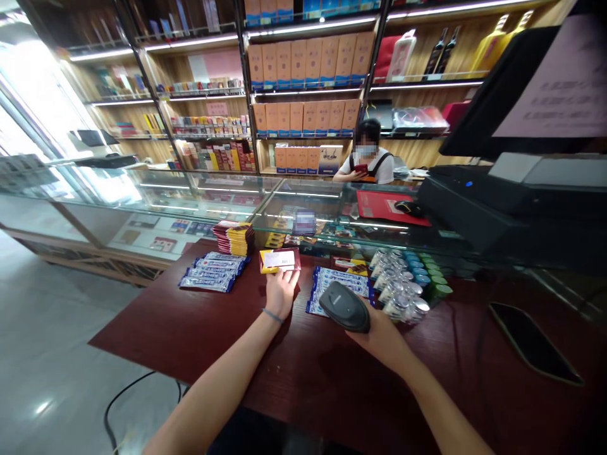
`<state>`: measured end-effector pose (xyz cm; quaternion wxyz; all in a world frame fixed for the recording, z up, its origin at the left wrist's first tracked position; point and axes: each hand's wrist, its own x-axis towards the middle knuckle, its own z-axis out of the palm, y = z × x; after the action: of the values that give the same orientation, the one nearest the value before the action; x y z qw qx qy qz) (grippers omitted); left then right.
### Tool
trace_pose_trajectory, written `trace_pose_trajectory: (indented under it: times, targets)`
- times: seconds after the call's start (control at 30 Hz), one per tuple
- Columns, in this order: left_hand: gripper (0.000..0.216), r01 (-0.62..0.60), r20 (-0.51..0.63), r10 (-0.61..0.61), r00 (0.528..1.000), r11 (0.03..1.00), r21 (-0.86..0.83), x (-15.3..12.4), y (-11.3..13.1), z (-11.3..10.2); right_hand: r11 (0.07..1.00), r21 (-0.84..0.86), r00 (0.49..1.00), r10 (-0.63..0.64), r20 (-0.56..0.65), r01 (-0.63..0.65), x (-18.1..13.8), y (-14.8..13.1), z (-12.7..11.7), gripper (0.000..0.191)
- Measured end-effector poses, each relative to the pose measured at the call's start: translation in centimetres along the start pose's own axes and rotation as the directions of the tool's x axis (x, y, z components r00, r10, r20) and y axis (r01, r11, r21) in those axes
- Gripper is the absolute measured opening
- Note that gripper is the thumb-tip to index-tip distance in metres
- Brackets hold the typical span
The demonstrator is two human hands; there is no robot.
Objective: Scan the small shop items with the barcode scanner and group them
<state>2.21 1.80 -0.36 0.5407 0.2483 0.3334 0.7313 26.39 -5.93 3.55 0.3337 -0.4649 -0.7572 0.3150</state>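
Note:
My left hand (281, 294) grips a chocolate bar (279, 260) in a yellow and dark red wrapper, its white label with a barcode facing up. Closed round the handle of a black barcode scanner (344, 306), my right hand (379, 335) holds it above blue and white packets (322, 281). One more yellow and dark red bar (349, 264) lies behind those packets. Left of my left hand are a stack of such bars (234, 238) and a spread of blue and white packets (214, 272). The scanner hides part of the packets under it.
Rows of small silver-lidded, blue and green containers (403, 287) stand to the right, beyond them a phone (535, 341). A glass display counter (213, 196) borders the dark red table (190, 335). A red mouse pad (379, 207), mouse and black terminal (497, 202) sit right; a person (367, 158) is behind.

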Motion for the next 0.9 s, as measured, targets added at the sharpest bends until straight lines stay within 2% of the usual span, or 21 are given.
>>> trace_pose_trajectory:
  times: [0.13, 0.37, 0.5, 0.63, 0.73, 0.83, 0.9]
  targets:
    - [0.027, 0.003, 0.009, -0.003, 1.0, 1.0, 0.009, -0.1, 0.2, 0.2, 0.998, 0.055, 1.0, -0.011, -0.009, 0.012, 0.0, 0.0, 0.0, 0.052]
    - [0.019, -0.021, -0.063, 0.022, 0.998, 1.0, 0.011, 0.0, 0.1, 0.1, 0.996, 0.093, 0.999, -0.002, -0.054, 0.007, 0.0, 0.6, -0.2, 0.052]
    - [0.029, -0.117, -0.191, 0.135, 0.972, 0.988, 0.1, 0.8, 1.2, -0.1, 0.994, 0.107, 0.998, -0.011, -0.064, 0.018, 0.0, 1.4, -0.2, 0.052]
    - [0.036, -0.26, -0.259, 0.322, 0.911, 0.934, 0.247, 2.6, 3.8, -0.5, 0.994, 0.101, 0.995, -0.038, -0.088, 0.047, 0.2, 2.2, -0.4, 0.056]
    - [0.032, -0.439, -0.153, 0.547, 0.823, 0.784, 0.439, 4.3, 6.7, -1.7, 0.991, 0.112, 0.995, -0.058, -0.082, 0.067, 0.3, 2.2, -0.5, 0.053]
    - [0.03, -0.555, 0.052, 0.693, 0.719, 0.528, 0.643, 5.9, 10.4, -3.5, 0.989, 0.136, 0.995, -0.039, -0.097, 0.052, 0.2, 2.0, -0.5, 0.047]
    - [0.028, -0.557, 0.151, 0.741, 0.654, 0.338, 0.759, 6.9, 13.0, -4.7, 0.989, 0.143, 0.994, -0.02, -0.105, 0.035, 0.1, 2.0, -0.5, 0.048]
